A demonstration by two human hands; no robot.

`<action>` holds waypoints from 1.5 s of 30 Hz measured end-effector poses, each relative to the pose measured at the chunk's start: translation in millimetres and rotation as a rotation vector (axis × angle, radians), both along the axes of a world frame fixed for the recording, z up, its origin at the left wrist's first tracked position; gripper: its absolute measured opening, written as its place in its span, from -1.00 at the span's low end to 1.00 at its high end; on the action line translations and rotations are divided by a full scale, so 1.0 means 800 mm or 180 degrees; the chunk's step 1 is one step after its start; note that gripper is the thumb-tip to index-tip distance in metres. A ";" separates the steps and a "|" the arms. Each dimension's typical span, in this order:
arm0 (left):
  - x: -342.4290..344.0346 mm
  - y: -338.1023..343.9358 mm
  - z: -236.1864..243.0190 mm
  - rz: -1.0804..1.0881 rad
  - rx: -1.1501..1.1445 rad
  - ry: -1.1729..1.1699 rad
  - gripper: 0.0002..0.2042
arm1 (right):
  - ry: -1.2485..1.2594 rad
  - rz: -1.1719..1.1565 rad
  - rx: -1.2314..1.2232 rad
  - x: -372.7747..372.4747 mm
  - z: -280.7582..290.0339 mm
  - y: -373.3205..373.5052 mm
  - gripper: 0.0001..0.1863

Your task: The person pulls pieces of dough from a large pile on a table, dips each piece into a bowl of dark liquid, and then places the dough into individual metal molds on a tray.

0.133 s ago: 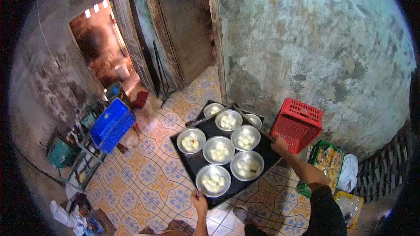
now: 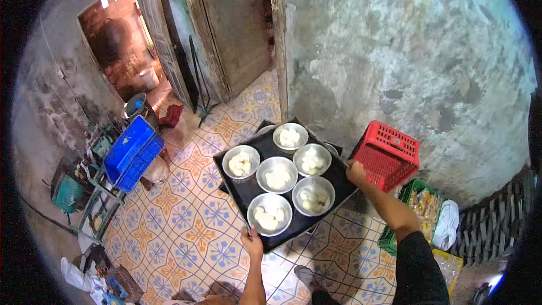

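Observation:
My left hand (image 2: 252, 239) grips the near-left edge of a square black tray (image 2: 231, 186), and my right hand (image 2: 356, 173) grips its right edge. Several round silver metal bowls (image 2: 259, 212) stand on it, each holding pale, rounded lumps (image 2: 278, 175). Behind and partly under it is a second dark tray (image 2: 263, 124) with bowls, mostly hidden. A red plastic crate (image 2: 395, 141) sits just beyond my right hand, against the wall.
A blue crate (image 2: 130, 152) sits on a metal rack at left. At right are a green crate (image 2: 420, 203) with packaged goods, a white sack (image 2: 446, 223) and a yellow-rimmed crate. A doorway (image 2: 118, 39) and wooden door stand at back, beyond the tiled floor (image 2: 192, 214).
The whole view has shifted up and slightly left. The held tray and both hands sit higher in the picture, and more of the tray behind is covered by it.

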State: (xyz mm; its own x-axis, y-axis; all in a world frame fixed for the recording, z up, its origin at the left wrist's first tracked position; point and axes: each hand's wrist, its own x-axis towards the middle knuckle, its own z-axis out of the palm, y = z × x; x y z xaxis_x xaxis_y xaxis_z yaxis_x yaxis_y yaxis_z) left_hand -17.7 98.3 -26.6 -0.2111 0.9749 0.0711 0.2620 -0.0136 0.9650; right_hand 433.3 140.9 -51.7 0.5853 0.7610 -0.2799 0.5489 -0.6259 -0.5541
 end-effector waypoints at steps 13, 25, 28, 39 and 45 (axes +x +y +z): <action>-0.021 -0.138 -0.157 -0.0771 -0.0992 0.0522 -0.64 | -0.1649 0.0569 0.1711 -0.105 -0.023 -0.091 -0.30; -0.283 -0.782 -0.095 0.1924 -0.2061 0.1778 -0.67 | 0.2404 0.3750 -0.0858 -0.489 -0.043 -0.467 -0.46; -0.267 -0.858 -0.013 0.2891 -0.1847 0.0588 -0.65 | 0.2460 0.4020 -0.1414 -0.550 -0.060 -0.521 -0.49; -0.196 -1.246 0.184 0.6160 -0.0285 -0.0189 -0.86 | 0.2371 0.6631 -0.2259 -0.813 0.073 -0.912 -0.72; -0.206 -1.383 0.180 0.7937 0.0108 0.0635 -0.88 | 0.2575 0.8529 -0.1622 -0.894 0.205 -1.140 -0.73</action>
